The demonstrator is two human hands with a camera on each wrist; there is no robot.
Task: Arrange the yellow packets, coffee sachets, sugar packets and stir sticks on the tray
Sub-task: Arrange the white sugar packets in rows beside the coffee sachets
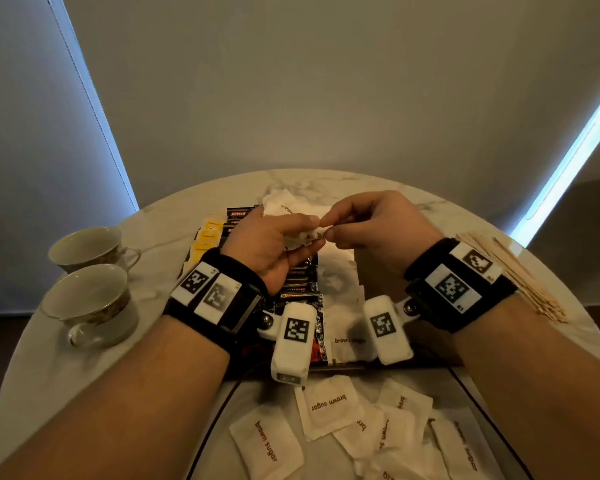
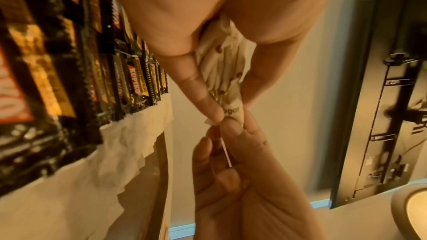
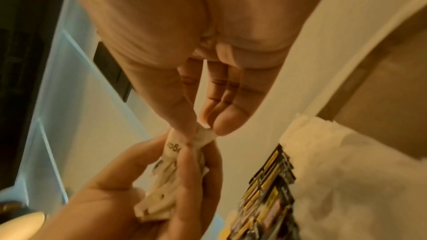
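The left hand has its grip clamped on a small stack of sugar packets, thumb on one side and curled fingers on the other, with the packet edges fanned out between them. The right hand meets it from the opposite side: its thumb and forefinger are pinched together on the end of the top packet, while its other fingers lie loosely curled behind. Both hands are raised above the tray, knuckles up, wrists bent inward so the fingertips touch at the middle.

Below them on the tray lie a row of dark coffee sachets, overlapped like tiles, with yellow packets in a line just to their left and white sugar packets laid out to their right. More sugar packets are scattered loose on the bench in front of the tray. A bundle of stir sticks rests on the bench beside the right wrist. Two cups stand at the left edge.
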